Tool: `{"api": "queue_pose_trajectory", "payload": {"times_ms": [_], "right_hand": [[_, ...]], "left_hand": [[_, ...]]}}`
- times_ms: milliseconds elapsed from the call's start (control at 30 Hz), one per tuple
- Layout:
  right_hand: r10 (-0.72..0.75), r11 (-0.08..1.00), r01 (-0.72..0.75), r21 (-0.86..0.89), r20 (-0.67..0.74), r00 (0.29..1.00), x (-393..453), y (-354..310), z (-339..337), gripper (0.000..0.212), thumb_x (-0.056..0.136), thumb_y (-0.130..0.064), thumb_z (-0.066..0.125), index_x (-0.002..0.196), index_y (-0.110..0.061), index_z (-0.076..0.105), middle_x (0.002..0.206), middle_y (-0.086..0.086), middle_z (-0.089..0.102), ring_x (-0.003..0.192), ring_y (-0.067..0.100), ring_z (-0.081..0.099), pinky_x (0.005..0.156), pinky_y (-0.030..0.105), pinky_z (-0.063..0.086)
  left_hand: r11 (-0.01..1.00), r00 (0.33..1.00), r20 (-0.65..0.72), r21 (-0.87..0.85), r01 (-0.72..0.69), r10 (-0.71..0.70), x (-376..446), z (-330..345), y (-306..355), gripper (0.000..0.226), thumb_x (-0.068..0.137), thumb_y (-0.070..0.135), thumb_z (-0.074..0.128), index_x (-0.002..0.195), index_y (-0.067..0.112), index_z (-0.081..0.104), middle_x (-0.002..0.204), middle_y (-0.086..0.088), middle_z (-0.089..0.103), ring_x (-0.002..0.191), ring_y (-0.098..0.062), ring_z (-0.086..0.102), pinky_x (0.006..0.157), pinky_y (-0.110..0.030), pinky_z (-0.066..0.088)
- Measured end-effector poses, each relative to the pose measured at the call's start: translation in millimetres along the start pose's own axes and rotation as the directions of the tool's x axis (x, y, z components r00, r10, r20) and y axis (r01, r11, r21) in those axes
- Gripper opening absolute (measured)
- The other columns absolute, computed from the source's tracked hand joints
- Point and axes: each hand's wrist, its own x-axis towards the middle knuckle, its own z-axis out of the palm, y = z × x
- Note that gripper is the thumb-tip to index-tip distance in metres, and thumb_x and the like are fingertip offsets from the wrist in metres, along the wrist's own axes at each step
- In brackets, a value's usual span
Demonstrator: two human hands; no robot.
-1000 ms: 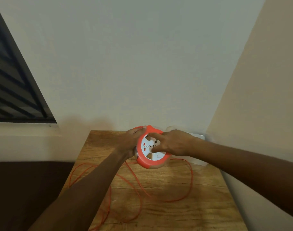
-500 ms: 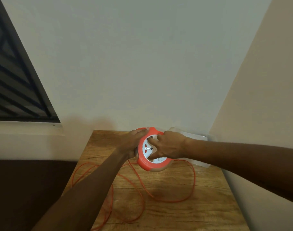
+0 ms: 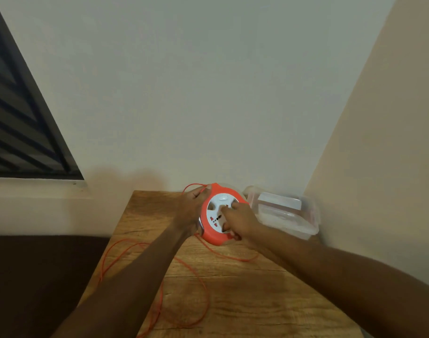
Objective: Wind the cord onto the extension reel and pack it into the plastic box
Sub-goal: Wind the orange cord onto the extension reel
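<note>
The round extension reel [image 3: 214, 236], orange rim with a white socket face, is held tilted above the wooden table [image 3: 245, 301]. My left hand [image 3: 192, 211] grips its left edge and pinches the orange cord at the top. My right hand [image 3: 240, 222] lies on the white face with fingers hooked into its holes. The thin orange cord [image 3: 203, 289] trails from the reel in loose loops across the table and over its left edge. The clear plastic box [image 3: 294, 223] stands just right of the reel, against the wall corner.
The table sits in a corner, with a white wall behind and a beige wall to the right. A dark window [image 3: 18, 132] is at the upper left. Dark floor [image 3: 38, 276] lies left of the table.
My right hand has turned on the reel's face, moving lower and to the right. The cord loop right of the reel has shrunk and drawn closer to it.
</note>
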Motion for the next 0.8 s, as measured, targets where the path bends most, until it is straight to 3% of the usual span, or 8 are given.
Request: {"api": "queue_pose_trajectory", "payload": {"times_ms": [100,200,333,367,433,500,667,800], "right_hand": [[0.155,0.954,-0.163,0.251,0.051,0.987,-11.7,8.5,6.8,0.008,0.09,-0.013,0.052,0.092,-0.006,0.054,0.063,0.014,0.061,0.037,0.014,0.048,0.037,0.02,0.036],[0.146,0.945,-0.174,0.276,0.117,0.982,-22.4,11.1,7.9,0.039,0.091,-0.011,0.058,0.124,-0.013,0.037,0.08,0.018,0.07,0.05,0.018,0.061,0.045,0.027,0.048],[-0.174,0.974,0.189,-0.128,0.123,0.977,-36.2,17.8,2.8,0.084,0.085,-0.02,0.068,0.153,-0.026,0.018,0.125,0.016,0.064,0.068,0.017,0.07,0.053,0.026,0.056],[-0.339,0.846,0.372,-0.381,0.152,0.928,-36.0,15.9,-3.6,0.077,0.085,-0.023,0.069,0.151,-0.026,0.027,0.129,0.011,0.064,0.083,0.02,0.071,0.065,0.032,0.061],[-0.544,0.277,0.6,-0.751,0.392,0.742,-29.6,7.7,-20.5,0.061,0.089,-0.025,0.069,0.144,-0.027,0.043,0.136,0.008,0.06,0.111,0.028,0.065,0.089,0.046,0.058],[-0.469,-0.184,0.655,-0.733,0.651,0.597,-21.5,-6.0,-37.4,0.057,0.09,-0.02,0.07,0.142,-0.027,0.048,0.148,0.012,0.048,0.117,0.035,0.061,0.088,0.049,0.057],[-0.217,-0.52,0.667,-0.534,0.838,0.501,-9.2,-30.5,-58.4,0.051,0.091,-0.019,0.071,0.138,-0.031,0.053,0.16,0.017,0.026,0.112,0.038,0.063,0.073,0.041,0.06],[-0.148,-0.62,0.638,-0.456,0.867,0.476,-7.6,-40.8,-61.0,0.057,0.095,-0.016,0.065,0.143,-0.035,0.043,0.16,0.02,0.022,0.105,0.037,0.064,0.061,0.035,0.052]], "left_hand": [[1.0,1.0,-0.001,0.003,0.011,-0.011,-3.8,1.9,-3.3,0.03,0.105,0.028,0.062,0.109,0.002,0.076,0.112,-0.029,0.075,0.095,-0.043,0.075,0.082,-0.053,0.063],[1.0,1.0,-0.001,-0.005,0.019,-0.019,-6.1,0.7,-5.6,0.029,0.105,0.027,0.061,0.111,0.002,0.075,0.11,-0.026,0.076,0.096,-0.042,0.074,0.082,-0.048,0.063],[0.999,0.999,0.009,-0.028,0.032,-0.032,-7.3,-3.0,-3.1,0.032,0.106,0.027,0.059,0.12,0.002,0.072,0.112,-0.021,0.077,0.099,-0.041,0.074,0.079,-0.044,0.065],[0.999,0.999,0.02,-0.018,0.045,-0.044,-7.5,-4.1,-1.5,0.031,0.106,0.028,0.059,0.122,0.005,0.072,0.115,-0.019,0.078,0.103,-0.041,0.075,0.083,-0.048,0.065],[0.998,0.997,0.038,-0.004,0.064,-0.064,-8.5,-6.3,2.4,0.027,0.106,0.03,0.058,0.119,0.011,0.073,0.115,-0.018,0.078,0.1,-0.039,0.077,0.081,-0.049,0.066],[0.997,0.995,0.064,-0.016,0.081,-0.079,-9.6,-8.2,5.6,0.025,0.106,0.03,0.059,0.116,0.013,0.073,0.11,-0.016,0.08,0.091,-0.034,0.079,0.073,-0.044,0.067],[0.993,0.985,0.13,0.034,0.113,-0.116,-8.9,-10.2,11.6,0.029,0.107,0.033,0.056,0.121,0.011,0.069,0.099,-0.011,0.079,0.081,-0.027,0.078,0.067,-0.037,0.065],[0.992,0.983,0.132,0.03,0.125,-0.128,-6.6,-13.4,13.9,0.026,0.107,0.032,0.055,0.118,0.013,0.07,0.097,-0.009,0.08,0.079,-0.026,0.079,0.065,-0.036,0.065]]}}
